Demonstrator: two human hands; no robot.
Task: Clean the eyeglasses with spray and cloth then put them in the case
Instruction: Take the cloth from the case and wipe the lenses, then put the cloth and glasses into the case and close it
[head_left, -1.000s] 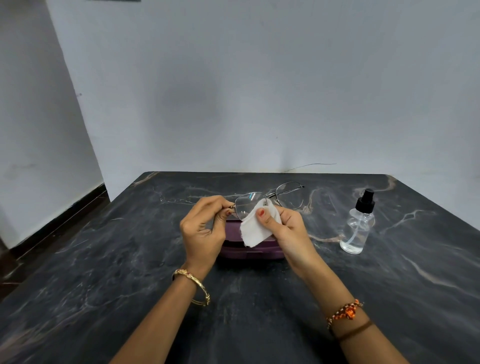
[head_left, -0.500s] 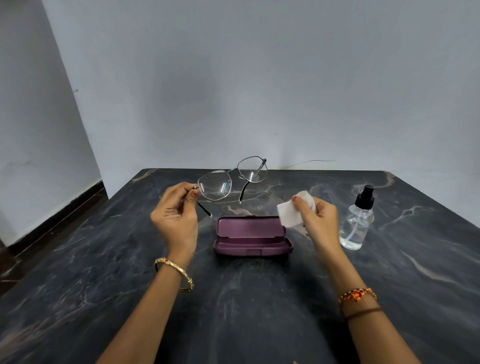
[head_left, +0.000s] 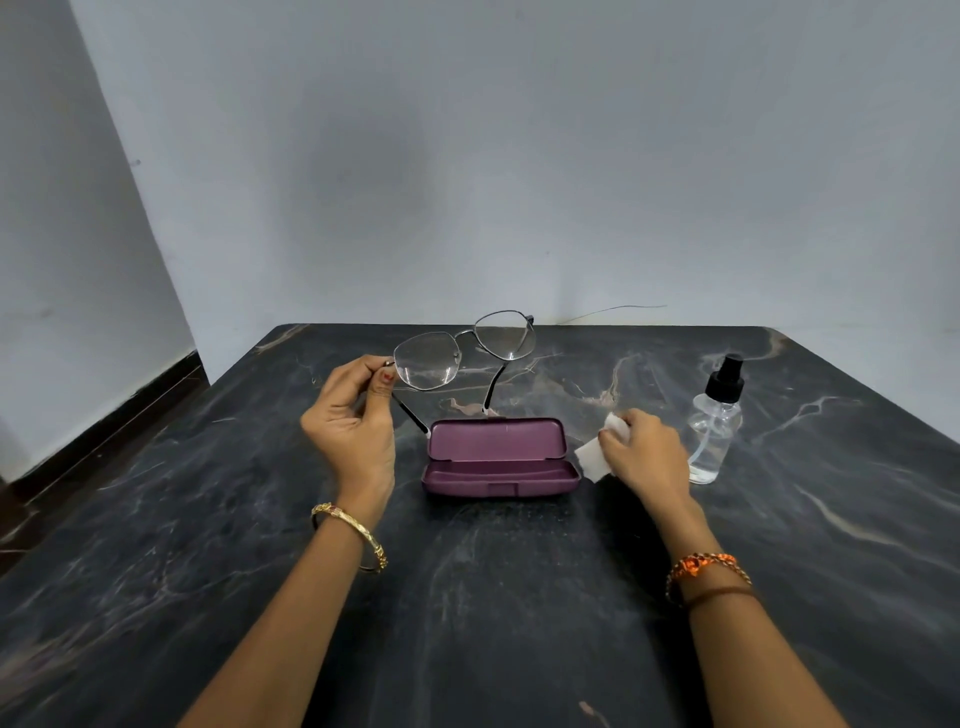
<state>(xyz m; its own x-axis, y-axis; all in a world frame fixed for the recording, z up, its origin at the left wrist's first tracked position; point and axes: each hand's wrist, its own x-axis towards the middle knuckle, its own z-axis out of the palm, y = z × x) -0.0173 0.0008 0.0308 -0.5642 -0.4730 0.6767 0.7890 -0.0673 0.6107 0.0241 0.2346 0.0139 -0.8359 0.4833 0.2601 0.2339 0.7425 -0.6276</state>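
Note:
My left hand (head_left: 353, 421) pinches the thin metal eyeglasses (head_left: 462, 353) at their left hinge and holds them up, arms unfolded, above and behind the case. The purple case (head_left: 498, 457) lies open in the middle of the table. To its right, low over the table, my right hand (head_left: 644, 452) grips the white cloth (head_left: 595, 457). A clear spray bottle (head_left: 714, 421) with a black nozzle stands upright just right of that hand.
The dark marble table (head_left: 467, 597) reaches back to a pale wall (head_left: 467, 156). Its left edge drops to a floor with a dark skirting (head_left: 104, 431). A thin wire (head_left: 618, 310) lies at the table's far edge.
My hands have parted: the left lifted the eyeglasses up and to the left, and the right carried the cloth away, rightward and down beside the case. The open case is now uncovered.

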